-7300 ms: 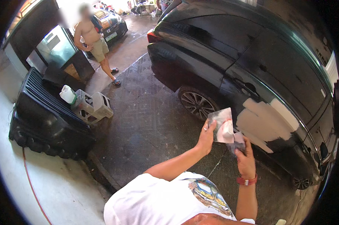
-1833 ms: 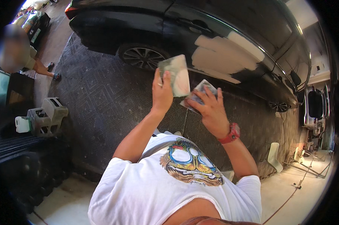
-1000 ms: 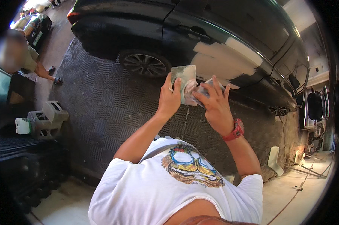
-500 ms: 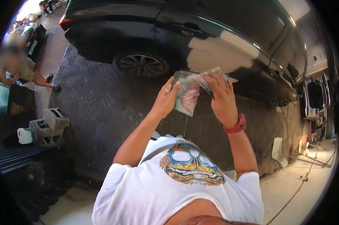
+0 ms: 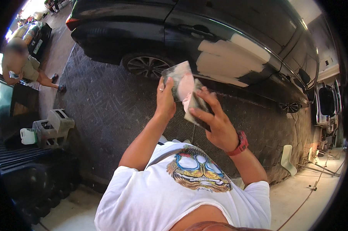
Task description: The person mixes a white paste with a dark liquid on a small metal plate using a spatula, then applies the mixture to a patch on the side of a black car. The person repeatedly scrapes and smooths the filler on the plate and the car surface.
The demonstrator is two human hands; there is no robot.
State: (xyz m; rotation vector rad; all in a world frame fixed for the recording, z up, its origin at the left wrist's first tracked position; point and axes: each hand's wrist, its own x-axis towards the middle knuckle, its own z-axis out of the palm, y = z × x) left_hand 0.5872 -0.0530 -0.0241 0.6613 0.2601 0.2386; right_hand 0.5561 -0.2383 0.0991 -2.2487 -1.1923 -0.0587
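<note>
My left hand grips the left edge of a flat, smeared mixing board, its thumb lying on the upper face. Pale pink body filler is spread over the middle of that board. Closed around a dark, flat filler spreader is my right hand, slightly blurred, with a red watch at the wrist. The spreader is tilted against the board's right side and touches the pink filler. Beyond both hands stands a black car, with a beige filler patch across its doors.
Grey plastic steps stand at the left beside a white jug. Another person sits at the far left, near a second dark car. A pale curved piece and cables lie to the right on the floor.
The board has turned and its far end has risen. My right hand has moved down and left, bringing the spreader from the far right corner to the near right side.
</note>
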